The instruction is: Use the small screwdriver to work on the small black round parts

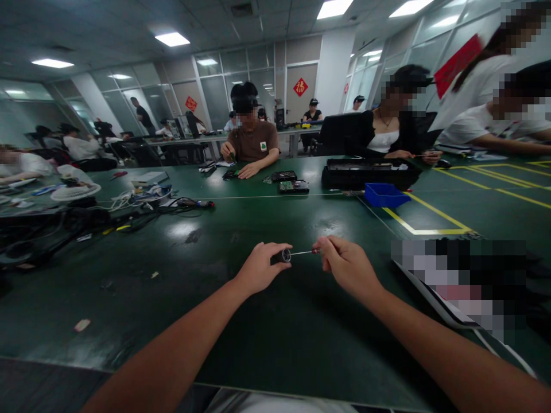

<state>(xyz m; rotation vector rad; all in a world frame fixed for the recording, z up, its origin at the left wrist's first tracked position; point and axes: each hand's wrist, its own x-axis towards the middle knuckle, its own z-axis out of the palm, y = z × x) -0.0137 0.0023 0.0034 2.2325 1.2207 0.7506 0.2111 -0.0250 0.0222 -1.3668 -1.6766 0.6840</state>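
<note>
Between the thumb and fingers of my left hand (pixel 260 268) is a small dark round part (pixel 286 255) with a lighter ring on its face, turned to the right. My right hand (pixel 348 265) is closed round the red handle of a screwdriver (pixel 302 252). Its thin metal shaft points left, and the tip meets or nearly meets the face of the round part; I cannot tell which. Both hands are above the green table (pixel 275 338), near its front edge.
A blue bin (pixel 386 195) stands ahead on the right, by a long black case (pixel 371 174). Circuit boards (pixel 294 187) lie before a person (pixel 252 140) across the table. Cables (pixel 150 198) and a white fan (pixel 75 189) are on the left. A blurred-out item (pixel 460 287) sits at right.
</note>
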